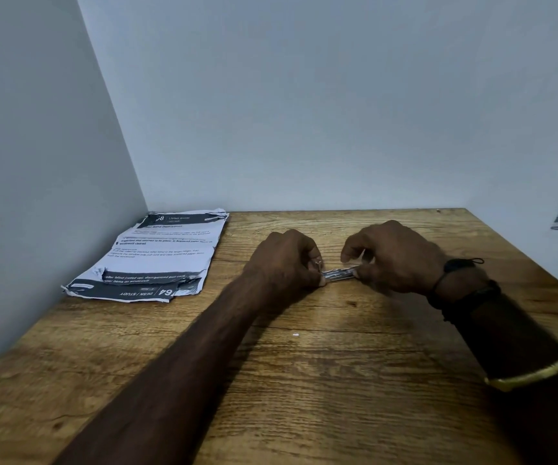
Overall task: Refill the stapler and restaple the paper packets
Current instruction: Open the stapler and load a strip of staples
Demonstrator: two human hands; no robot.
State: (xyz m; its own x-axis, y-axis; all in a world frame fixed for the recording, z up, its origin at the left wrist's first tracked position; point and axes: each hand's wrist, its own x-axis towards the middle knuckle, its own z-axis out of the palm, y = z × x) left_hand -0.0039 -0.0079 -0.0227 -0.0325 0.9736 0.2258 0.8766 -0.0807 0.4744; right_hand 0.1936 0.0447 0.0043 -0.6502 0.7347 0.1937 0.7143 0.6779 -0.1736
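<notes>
Both hands hold one slim silver metal piece (339, 274) just above the wooden table (304, 380); whether it is the stapler itself or a strip of staples is too small to tell. The left hand (287, 260) curls tightly around its left end, and the right hand (395, 260) pinches its right end. The paper packets (156, 253) lie flat, well to the left of the grip, in the table's far corner by the wall.

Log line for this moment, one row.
left hand: grips silver metal piece | right hand: grips other end | paper packets: far-left on table
</notes>
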